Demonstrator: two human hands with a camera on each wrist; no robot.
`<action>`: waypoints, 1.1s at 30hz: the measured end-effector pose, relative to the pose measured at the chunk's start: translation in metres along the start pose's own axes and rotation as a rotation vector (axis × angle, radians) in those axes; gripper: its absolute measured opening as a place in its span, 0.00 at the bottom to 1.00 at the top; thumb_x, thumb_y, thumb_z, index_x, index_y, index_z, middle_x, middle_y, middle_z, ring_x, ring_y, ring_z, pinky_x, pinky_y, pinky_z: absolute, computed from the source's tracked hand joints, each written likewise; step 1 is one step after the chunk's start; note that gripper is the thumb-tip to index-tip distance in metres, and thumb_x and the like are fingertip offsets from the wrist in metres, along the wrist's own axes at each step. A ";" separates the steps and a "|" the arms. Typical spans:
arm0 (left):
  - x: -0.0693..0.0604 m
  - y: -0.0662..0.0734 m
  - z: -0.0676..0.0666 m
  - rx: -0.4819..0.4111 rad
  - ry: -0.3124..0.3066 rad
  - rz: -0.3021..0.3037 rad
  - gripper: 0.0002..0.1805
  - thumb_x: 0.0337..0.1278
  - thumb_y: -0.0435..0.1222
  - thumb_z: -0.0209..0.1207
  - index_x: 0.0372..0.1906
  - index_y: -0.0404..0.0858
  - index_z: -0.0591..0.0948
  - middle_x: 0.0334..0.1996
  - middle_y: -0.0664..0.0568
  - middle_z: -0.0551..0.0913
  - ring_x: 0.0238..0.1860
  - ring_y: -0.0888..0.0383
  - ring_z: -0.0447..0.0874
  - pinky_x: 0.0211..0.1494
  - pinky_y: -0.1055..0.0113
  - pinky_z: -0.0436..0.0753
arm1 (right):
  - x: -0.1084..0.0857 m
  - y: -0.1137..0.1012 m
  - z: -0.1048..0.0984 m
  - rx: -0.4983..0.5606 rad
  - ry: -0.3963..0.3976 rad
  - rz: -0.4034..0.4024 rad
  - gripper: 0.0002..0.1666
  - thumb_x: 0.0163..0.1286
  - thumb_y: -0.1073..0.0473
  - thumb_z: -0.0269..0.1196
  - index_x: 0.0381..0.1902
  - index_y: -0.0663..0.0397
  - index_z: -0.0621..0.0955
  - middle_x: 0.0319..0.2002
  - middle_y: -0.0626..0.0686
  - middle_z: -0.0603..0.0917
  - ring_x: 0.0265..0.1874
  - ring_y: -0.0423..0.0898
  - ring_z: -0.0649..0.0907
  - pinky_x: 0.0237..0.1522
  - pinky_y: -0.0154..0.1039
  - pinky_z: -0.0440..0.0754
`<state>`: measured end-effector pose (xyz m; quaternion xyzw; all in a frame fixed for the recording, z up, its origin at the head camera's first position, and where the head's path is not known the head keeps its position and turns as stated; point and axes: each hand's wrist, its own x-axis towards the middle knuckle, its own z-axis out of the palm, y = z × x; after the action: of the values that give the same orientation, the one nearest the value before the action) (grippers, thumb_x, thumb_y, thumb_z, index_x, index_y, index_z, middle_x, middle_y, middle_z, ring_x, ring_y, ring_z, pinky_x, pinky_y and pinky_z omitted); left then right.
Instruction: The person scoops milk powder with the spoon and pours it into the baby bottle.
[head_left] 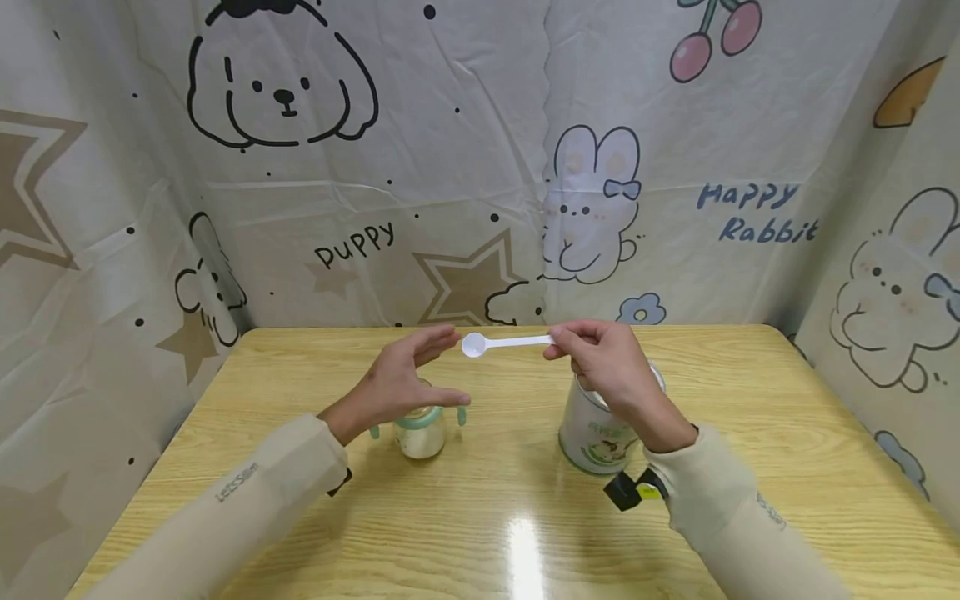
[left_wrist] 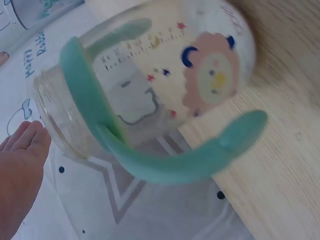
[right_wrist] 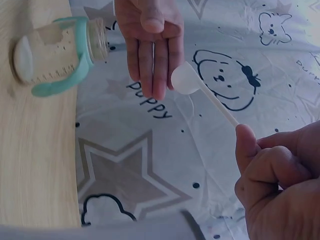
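My right hand (head_left: 609, 360) pinches the end of the handle of a white plastic measuring scoop (head_left: 517, 341), held level above the table. The scoop's small round bowl points left, close to the fingertips of my left hand (head_left: 396, 380). In the right wrist view the left hand (right_wrist: 152, 45) shows its palm, fingers straight, holding nothing. Below it stands a clear baby bottle (head_left: 422, 439) with green side handles, uncapped in the left wrist view, its printed side (left_wrist: 212, 75) showing an animal face. Under the right hand stands a pale tin (head_left: 596, 442), its top partly hidden.
The yellow wood-grain table (head_left: 495, 483) carries the bottle at left and the tin at right. A printed cloth (head_left: 450, 167) hangs behind it and on both sides. Something black (head_left: 633, 490) is strapped at the right wrist.
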<state>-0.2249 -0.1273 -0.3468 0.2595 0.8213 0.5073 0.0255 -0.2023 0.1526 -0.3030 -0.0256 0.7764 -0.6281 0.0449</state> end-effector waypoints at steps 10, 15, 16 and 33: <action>0.009 0.008 0.020 -0.034 -0.041 0.027 0.50 0.42 0.35 0.79 0.72 0.33 0.66 0.69 0.42 0.71 0.71 0.47 0.67 0.71 0.53 0.70 | -0.008 0.000 -0.030 -0.059 0.031 -0.004 0.22 0.78 0.54 0.58 0.54 0.72 0.77 0.29 0.46 0.84 0.17 0.35 0.67 0.16 0.26 0.64; 0.014 0.013 0.029 -0.024 -0.048 0.034 0.51 0.41 0.36 0.80 0.73 0.35 0.66 0.70 0.43 0.71 0.70 0.48 0.68 0.71 0.57 0.70 | -0.011 0.000 -0.042 -0.094 0.046 -0.010 0.23 0.77 0.53 0.58 0.53 0.71 0.77 0.30 0.47 0.84 0.18 0.35 0.67 0.17 0.27 0.64; 0.016 0.014 0.031 -0.028 -0.051 0.035 0.51 0.41 0.36 0.80 0.73 0.35 0.66 0.70 0.44 0.70 0.70 0.48 0.68 0.71 0.59 0.70 | -0.012 0.000 -0.044 -0.103 0.049 -0.013 0.23 0.77 0.52 0.58 0.53 0.71 0.77 0.30 0.47 0.84 0.19 0.35 0.67 0.17 0.27 0.64; 0.028 0.027 0.060 -0.072 -0.108 0.078 0.54 0.40 0.34 0.80 0.74 0.32 0.62 0.72 0.43 0.67 0.72 0.51 0.65 0.72 0.68 0.67 | -0.022 0.014 -0.085 -0.112 0.084 -0.023 0.22 0.77 0.52 0.59 0.52 0.69 0.76 0.29 0.43 0.81 0.20 0.35 0.69 0.18 0.27 0.67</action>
<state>-0.2201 -0.0558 -0.3470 0.3174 0.7892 0.5223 0.0593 -0.1886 0.2401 -0.2986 -0.0105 0.8112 -0.5846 0.0035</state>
